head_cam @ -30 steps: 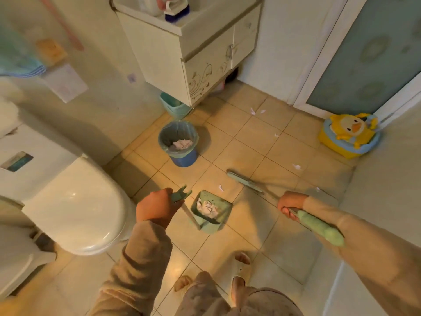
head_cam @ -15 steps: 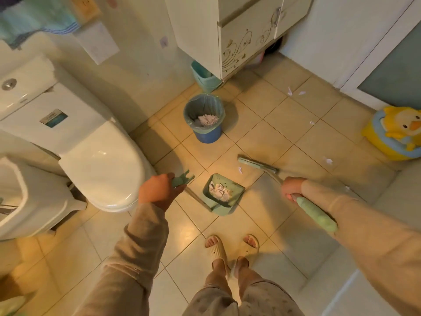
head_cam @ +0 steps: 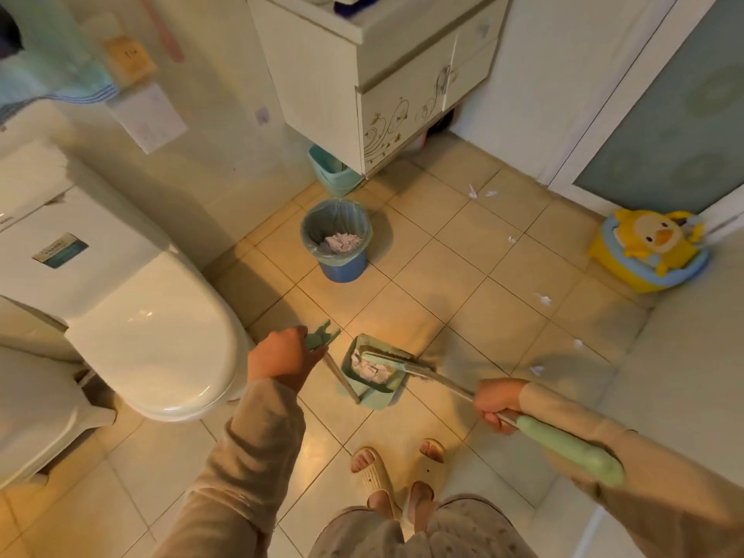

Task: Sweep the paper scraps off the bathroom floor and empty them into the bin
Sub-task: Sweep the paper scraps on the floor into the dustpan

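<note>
A green dustpan [head_cam: 376, 390] stands on the tiled floor just ahead of my feet, with crumpled paper scraps [head_cam: 372, 369] inside. My left hand [head_cam: 282, 358] grips the top of its upright handle. My right hand [head_cam: 499, 400] holds the green-handled broom [head_cam: 563, 445]; the broom head [head_cam: 388, 360] lies across the dustpan's mouth. The blue bin [head_cam: 338, 241] with a plastic liner stands further ahead and holds crumpled paper. Loose white scraps [head_cam: 543, 298] lie scattered on the tiles to the right.
A white toilet [head_cam: 141, 316] fills the left. A vanity cabinet [head_cam: 382, 82] hangs ahead with a small teal bin [head_cam: 334, 173] under it. A yellow duck potty [head_cam: 648, 249] sits by the glass door at right. My slippered feet [head_cam: 398, 473] are below the dustpan.
The broom head has swept left from the open tiles onto the dustpan's mouth. My right hand has dropped lower. The left hand and dustpan have stayed in place.
</note>
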